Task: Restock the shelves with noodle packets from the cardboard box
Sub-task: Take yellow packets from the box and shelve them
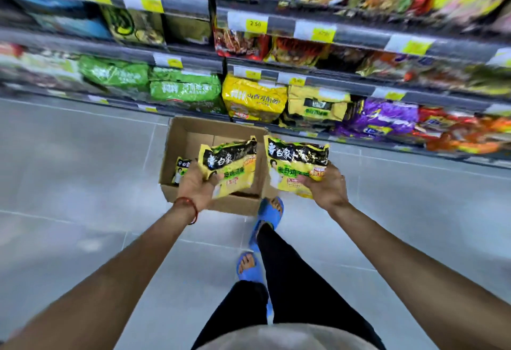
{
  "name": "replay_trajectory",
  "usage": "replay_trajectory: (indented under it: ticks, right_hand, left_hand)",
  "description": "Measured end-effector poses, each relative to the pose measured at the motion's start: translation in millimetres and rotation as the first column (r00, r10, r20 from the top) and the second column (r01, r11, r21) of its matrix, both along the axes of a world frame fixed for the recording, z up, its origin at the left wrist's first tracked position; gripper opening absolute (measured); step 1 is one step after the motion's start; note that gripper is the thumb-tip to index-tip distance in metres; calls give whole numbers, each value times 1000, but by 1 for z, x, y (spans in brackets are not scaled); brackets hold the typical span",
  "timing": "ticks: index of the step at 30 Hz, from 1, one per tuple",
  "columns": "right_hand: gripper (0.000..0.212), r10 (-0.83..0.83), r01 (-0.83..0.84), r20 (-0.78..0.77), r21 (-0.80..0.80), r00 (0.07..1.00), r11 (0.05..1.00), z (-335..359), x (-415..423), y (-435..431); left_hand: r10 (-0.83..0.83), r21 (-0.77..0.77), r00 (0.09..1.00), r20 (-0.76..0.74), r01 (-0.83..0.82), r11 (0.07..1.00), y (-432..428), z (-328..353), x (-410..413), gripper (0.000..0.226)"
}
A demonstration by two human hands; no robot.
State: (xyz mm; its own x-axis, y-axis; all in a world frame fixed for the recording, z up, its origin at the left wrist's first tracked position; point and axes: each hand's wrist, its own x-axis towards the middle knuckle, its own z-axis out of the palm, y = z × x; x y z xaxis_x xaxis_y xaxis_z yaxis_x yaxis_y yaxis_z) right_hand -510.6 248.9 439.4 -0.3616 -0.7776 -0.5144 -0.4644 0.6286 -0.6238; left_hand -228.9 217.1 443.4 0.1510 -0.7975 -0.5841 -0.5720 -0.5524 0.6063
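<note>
Both arms are extended over a grey tiled floor in a shop aisle. The left hand has its grip closed on a yellow-and-black noodle packet, thumb on the front face, held above the open cardboard box. The right hand has its grip closed on a second packet of the same design, held just right of the box, over the floor. Both packets carry large white characters "白象" on a black band; the right one also shows green characters reading "老母鸡" and a red price-style flash, too small to read.

One more packet of the same kind lies inside the box at its left wall.

The box stands on the floor against the lowest shelf. Stock there includes a yellow multipack printed "山西刀削面", green multipacks and purple packs. One yellow price tag reads "2.50"; other tags are blurred.

A red cord circles the left wrist. Blue sandals are on the feet.
</note>
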Motion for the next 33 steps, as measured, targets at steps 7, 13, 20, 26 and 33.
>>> replay_trajectory:
  ticks: [7, 13, 20, 26, 33]
  right_hand:
    - [66, -199, 232, 211, -149, 957, 961, 46, -48, 80]
    - [53, -304, 357, 233, -238, 924, 903, 128, -87, 116]
    - [47, -363, 440, 289, -278, 886, 854, 160, -181, 136]
    - [49, -333, 426, 294, -360, 896, 830, 187, -301, 135]
    - [75, -317, 433, 328, -388, 890, 814, 195, -434, 123]
  left_hand:
    - [3, -113, 981, -193, -25, 993, 41, 102, -48, 22]
    - [-120, -204, 959, -256, 68, 977, 56, 159, -107, 36]
    - [-261, -311, 952, -157, 203, 928, 55, 191, -209, 50]
    - [-254, -372, 945, -204, 165, 914, 46, 211, -339, 37]
    - [-204, -389, 919, -338, 61, 919, 42, 236, -471, 71]
